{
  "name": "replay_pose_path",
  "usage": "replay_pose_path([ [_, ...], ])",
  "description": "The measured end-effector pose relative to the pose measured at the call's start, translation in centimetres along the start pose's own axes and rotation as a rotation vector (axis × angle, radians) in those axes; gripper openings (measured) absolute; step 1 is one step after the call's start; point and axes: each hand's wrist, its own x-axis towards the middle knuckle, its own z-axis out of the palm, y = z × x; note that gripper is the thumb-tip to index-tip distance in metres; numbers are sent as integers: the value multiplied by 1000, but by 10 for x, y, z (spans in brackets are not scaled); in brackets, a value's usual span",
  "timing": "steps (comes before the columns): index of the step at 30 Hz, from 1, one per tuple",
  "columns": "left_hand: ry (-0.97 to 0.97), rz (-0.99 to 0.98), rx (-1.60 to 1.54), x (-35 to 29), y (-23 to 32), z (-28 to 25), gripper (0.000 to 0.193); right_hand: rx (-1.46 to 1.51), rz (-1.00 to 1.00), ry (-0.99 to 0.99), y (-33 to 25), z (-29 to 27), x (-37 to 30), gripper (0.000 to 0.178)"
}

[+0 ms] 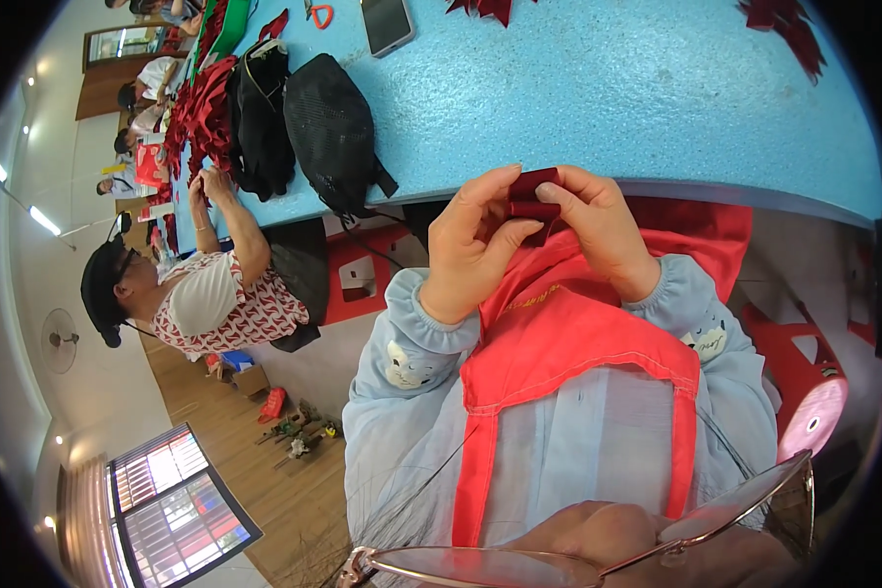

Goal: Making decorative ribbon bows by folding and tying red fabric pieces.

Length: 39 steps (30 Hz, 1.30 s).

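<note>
Between my two hands is a piece of dark red satin ribbon [533, 184], folded over on itself. My left hand [468, 245] is closed on its left side, with the thumb low and the index finger along the top. On the right side my right hand [603, 227] pinches it, the thumb pressed onto the fold. Both hands are raised over my red apron [578, 343], just off the near edge of the blue table [559, 108]. My fingers hide part of the ribbon.
Two black bags [328, 122] lie left on the table, beside a heap of dark red ribbon pieces [201, 113]. Further back are a phone [387, 24] and red-handled scissors [320, 15]. A co-worker [206, 284] sits at my left, hands on the table. A red stool [804, 382] stands at right.
</note>
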Motion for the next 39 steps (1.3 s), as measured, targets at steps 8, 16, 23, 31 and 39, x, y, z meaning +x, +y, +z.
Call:
replay_pose_path([
  [8,149,-28,-164,6,-3,15,58,-246,-203,92,-1,8,-1,21],
  [16,57,-190,-565,7,-1,17,63,-168,-178,74,-4,9,-6,27],
  [23,33,-15,77,-2,-21,20,63,-175,-96,142,11,5,-2,29],
  [31,97,-143,-103,0,-27,31,57,67,-67,423,15,10,-2,15],
  [39,44,-284,-554,1,-20,21,50,-302,-324,444,14,10,-5,9],
])
